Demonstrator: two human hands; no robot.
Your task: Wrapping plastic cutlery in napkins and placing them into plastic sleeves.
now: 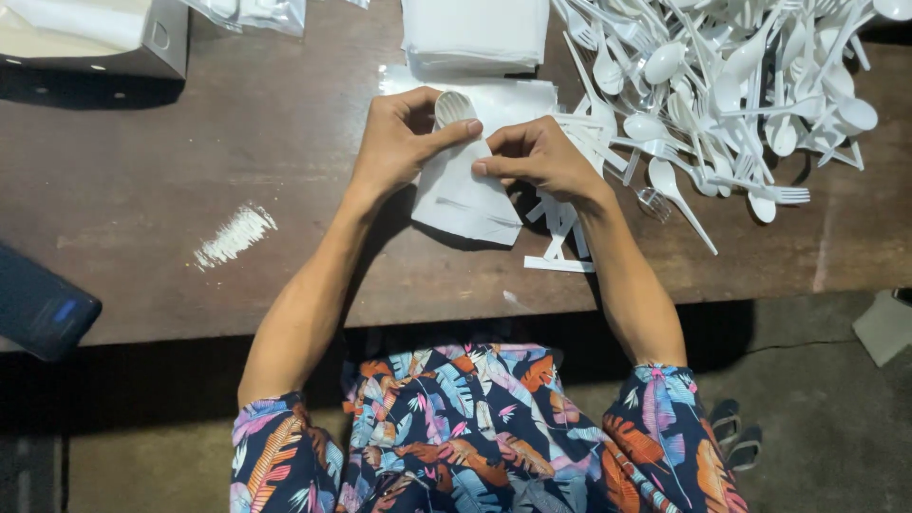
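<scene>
My left hand (399, 142) pinches a white plastic spoon (454, 106) against a folded white napkin (465, 195) on the dark wooden table (190, 190). The spoon's bowl shows above my thumb; its handle is hidden in the napkin. From the right, my right hand (537, 157) presses its fingertips on the same napkin's fold. A few flat napkins (518, 95) lie under and behind both hands.
A large heap of white plastic spoons and forks (722, 85) covers the table's right back. A stack of napkins (475, 38) sits behind my hands. A grey box (95, 38) stands back left. A dark phone (43, 304) lies at the left edge.
</scene>
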